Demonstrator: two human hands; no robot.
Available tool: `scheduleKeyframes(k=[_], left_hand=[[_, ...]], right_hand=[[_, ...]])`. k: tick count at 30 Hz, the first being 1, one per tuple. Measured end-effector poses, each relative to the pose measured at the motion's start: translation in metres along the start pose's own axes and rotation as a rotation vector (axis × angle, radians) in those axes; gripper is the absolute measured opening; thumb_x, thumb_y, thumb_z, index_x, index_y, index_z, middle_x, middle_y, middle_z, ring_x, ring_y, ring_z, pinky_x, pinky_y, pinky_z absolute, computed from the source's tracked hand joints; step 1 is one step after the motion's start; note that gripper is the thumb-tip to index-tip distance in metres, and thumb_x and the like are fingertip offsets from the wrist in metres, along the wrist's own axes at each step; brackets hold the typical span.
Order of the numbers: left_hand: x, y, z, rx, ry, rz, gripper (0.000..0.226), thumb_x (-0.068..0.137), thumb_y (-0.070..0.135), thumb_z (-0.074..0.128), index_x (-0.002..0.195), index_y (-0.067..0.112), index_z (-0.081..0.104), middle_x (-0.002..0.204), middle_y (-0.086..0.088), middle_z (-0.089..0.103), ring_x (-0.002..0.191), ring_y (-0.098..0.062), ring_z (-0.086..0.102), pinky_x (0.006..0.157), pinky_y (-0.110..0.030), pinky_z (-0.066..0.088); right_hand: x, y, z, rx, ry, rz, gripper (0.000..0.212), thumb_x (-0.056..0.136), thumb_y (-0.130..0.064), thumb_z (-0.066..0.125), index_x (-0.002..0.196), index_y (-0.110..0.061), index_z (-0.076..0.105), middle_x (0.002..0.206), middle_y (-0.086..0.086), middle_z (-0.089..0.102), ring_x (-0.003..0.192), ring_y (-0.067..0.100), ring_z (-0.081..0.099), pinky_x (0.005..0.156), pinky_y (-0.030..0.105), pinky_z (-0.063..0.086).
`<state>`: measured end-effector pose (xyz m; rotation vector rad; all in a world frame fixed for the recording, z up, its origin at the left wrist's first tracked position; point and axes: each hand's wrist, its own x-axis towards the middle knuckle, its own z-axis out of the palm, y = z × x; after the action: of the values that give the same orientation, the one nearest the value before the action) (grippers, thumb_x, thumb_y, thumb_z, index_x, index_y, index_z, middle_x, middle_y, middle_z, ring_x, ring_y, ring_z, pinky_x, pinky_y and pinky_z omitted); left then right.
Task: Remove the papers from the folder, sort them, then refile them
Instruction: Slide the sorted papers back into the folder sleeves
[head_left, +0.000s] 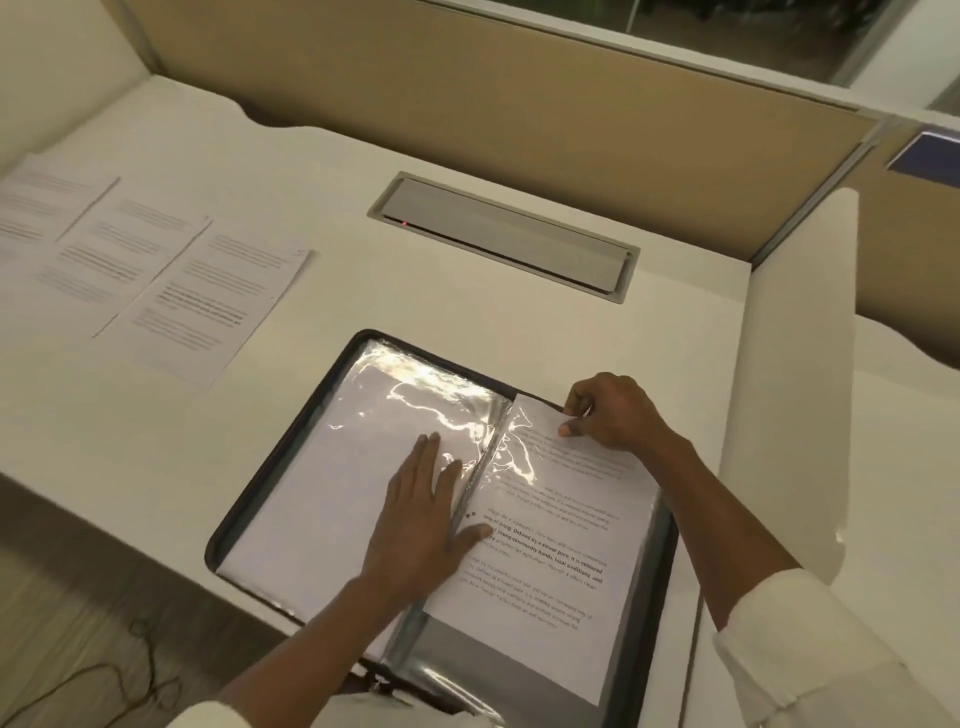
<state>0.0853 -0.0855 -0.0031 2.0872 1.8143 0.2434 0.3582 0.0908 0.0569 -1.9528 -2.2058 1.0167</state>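
Where right grip (610, 415) pinches, paper (545, 551) (top edge)

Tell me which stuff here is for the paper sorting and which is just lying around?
For the job:
folder
printed page in it
loose sheets at the left
left hand, pressing flat on the folder
right hand, pinching the page's top

Just lying about:
desk hatch
cord
divider wall
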Motion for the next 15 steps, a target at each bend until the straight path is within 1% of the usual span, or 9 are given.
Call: scheduleKeyframes(k=[2, 3, 5, 7, 9, 12, 14, 15], left_hand=[[-0.018, 0.000, 0.005, 0.000, -0.001, -0.019, 0.098, 0.096, 0.084, 0.039, 0.165, 0.016, 0.027, 0.177, -0.006, -0.011, 0.163, -0.025, -0.008, 0.129, -0.053, 0.022], [-0.025, 0.002, 0.007, 0.002, -0.005, -0.023, 0.099, 0.096, 0.084, 0.038, 0.166, 0.016, 0.024, 0.177, -0.005, -0.014, 0.163, -0.024, -0.010, 0.130, -0.052, 0.019], [-0.037, 0.007, 0.007, 0.016, -0.020, -0.016, 0.100, 0.098, 0.084, 0.035, 0.169, 0.016, 0.016, 0.175, -0.004, -0.020, 0.162, -0.022, -0.016, 0.132, -0.050, 0.013], [-0.046, 0.011, 0.006, 0.031, -0.035, -0.017, 0.101, 0.098, 0.084, 0.031, 0.169, 0.017, 0.007, 0.174, -0.003, -0.025, 0.161, -0.021, -0.021, 0.133, -0.049, 0.008], [-0.054, 0.015, 0.005, 0.028, -0.042, -0.033, 0.102, 0.098, 0.085, 0.031, 0.169, 0.019, 0.001, 0.173, -0.002, -0.028, 0.160, -0.020, -0.024, 0.133, -0.048, 0.005], [-0.067, 0.020, 0.007, 0.025, -0.032, -0.039, 0.104, 0.097, 0.085, 0.033, 0.169, 0.018, -0.001, 0.173, -0.005, -0.027, 0.161, -0.023, -0.022, 0.133, -0.050, 0.004], [-0.078, 0.022, 0.010, 0.022, -0.004, -0.045, 0.106, 0.097, 0.085, 0.037, 0.169, 0.015, 0.003, 0.175, -0.009, -0.020, 0.162, -0.027, -0.016, 0.131, -0.052, 0.007], [-0.084, 0.023, 0.011, 0.020, 0.004, -0.051, 0.107, 0.096, 0.085, 0.039, 0.169, 0.014, 0.005, 0.175, -0.010, -0.017, 0.163, -0.028, -0.014, 0.131, -0.053, 0.008]], right_hand=[[-0.001, -0.003, 0.004, -0.027, 0.042, -0.010, 0.027, 0.069, -0.033, 0.098, 0.080, -0.030, 0.074, 0.083, -0.016, 0.060, 0.076, 0.006, 0.058, 0.071, 0.029, 0.044], [-0.002, -0.004, 0.006, -0.033, 0.048, -0.017, 0.025, 0.070, -0.032, 0.097, 0.079, -0.030, 0.074, 0.081, -0.016, 0.061, 0.076, 0.007, 0.059, 0.070, 0.028, 0.043], [-0.002, -0.004, 0.010, -0.030, 0.047, -0.024, 0.023, 0.073, -0.030, 0.096, 0.080, -0.030, 0.074, 0.078, -0.015, 0.066, 0.077, 0.011, 0.063, 0.071, 0.028, 0.046], [-0.002, -0.003, 0.011, -0.026, 0.034, -0.011, 0.020, 0.076, -0.028, 0.093, 0.084, -0.028, 0.075, 0.081, -0.011, 0.070, 0.080, 0.014, 0.066, 0.074, 0.032, 0.051], [-0.001, -0.002, 0.011, -0.036, -0.007, 0.002, 0.018, 0.080, -0.025, 0.091, 0.086, -0.029, 0.075, 0.083, -0.009, 0.071, 0.083, 0.016, 0.067, 0.076, 0.034, 0.053], [0.001, 0.002, 0.010, -0.055, -0.052, -0.029, 0.017, 0.087, -0.020, 0.084, 0.088, -0.032, 0.071, 0.086, -0.007, 0.070, 0.089, 0.020, 0.067, 0.075, 0.033, 0.048], [0.003, 0.000, 0.011, -0.023, -0.080, -0.023, 0.014, 0.089, -0.026, 0.083, 0.096, -0.029, 0.071, 0.095, -0.004, 0.069, 0.096, 0.021, 0.066, 0.082, 0.035, 0.050], [0.003, -0.001, 0.012, 0.013, -0.103, -0.017, 0.022, 0.086, -0.032, 0.087, 0.100, -0.027, 0.071, 0.098, -0.003, 0.069, 0.096, 0.020, 0.066, 0.084, 0.036, 0.051]])
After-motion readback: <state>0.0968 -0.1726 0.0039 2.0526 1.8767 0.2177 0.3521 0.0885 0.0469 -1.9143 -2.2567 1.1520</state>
